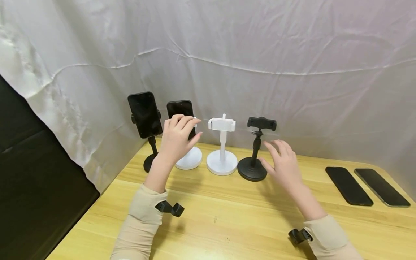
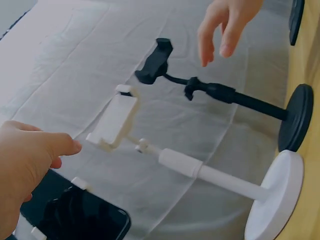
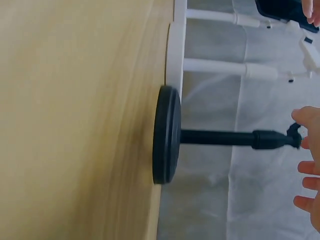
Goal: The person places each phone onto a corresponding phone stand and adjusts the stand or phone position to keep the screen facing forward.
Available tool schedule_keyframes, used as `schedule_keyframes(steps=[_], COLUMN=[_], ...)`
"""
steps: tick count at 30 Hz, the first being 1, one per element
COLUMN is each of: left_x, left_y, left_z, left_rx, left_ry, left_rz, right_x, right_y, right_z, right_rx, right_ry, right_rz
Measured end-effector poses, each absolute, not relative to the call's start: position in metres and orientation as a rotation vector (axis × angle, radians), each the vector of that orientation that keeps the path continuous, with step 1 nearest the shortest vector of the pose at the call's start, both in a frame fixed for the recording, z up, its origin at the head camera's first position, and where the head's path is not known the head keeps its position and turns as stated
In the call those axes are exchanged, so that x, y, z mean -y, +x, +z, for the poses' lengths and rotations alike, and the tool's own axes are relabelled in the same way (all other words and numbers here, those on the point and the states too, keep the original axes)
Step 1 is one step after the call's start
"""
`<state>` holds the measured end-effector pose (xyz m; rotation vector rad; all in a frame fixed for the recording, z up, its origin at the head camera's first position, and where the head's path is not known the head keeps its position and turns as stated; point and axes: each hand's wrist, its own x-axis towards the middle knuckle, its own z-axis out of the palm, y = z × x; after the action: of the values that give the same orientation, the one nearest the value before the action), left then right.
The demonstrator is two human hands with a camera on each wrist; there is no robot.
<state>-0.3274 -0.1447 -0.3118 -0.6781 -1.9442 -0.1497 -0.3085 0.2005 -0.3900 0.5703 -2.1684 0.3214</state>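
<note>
Left grip (image 1: 178, 139) is hovering spread before mounted phone (image 1: 178, 108) | Right grip (image 1: 283, 162) is hovering spread beside vacant black stand (image 1: 255, 153) | Caution: sideways brushing is risking tip-over

LEFT: mounted phone (image 1: 179, 108) is blocking the way just beyond the left hand (image 1: 177, 137) | CENTRE: white stand (image 1: 222, 141) and black stand (image 1: 256, 148) are crowding base to base, posts leaving a slot above | RIGHT: tabletop (image 1: 313, 177) is offering a wide lane towards the flat phones (image 1: 349, 186) | BACK: curtain (image 1: 292, 43) is walling everything off
</note>
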Motion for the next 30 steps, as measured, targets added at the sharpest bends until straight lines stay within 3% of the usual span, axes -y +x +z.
schedule_keyframes(steps=[30], left_x=[0.104], left_y=[-0.344], left_z=[-0.324], left_rx=[2.06], left_ry=[-0.562], left_rz=[-0.242], right_x=[-0.263], right_y=[-0.322], right_z=[-0.389], right_rx=[2.38], right_ry=[0.213], right_rz=[0.436])
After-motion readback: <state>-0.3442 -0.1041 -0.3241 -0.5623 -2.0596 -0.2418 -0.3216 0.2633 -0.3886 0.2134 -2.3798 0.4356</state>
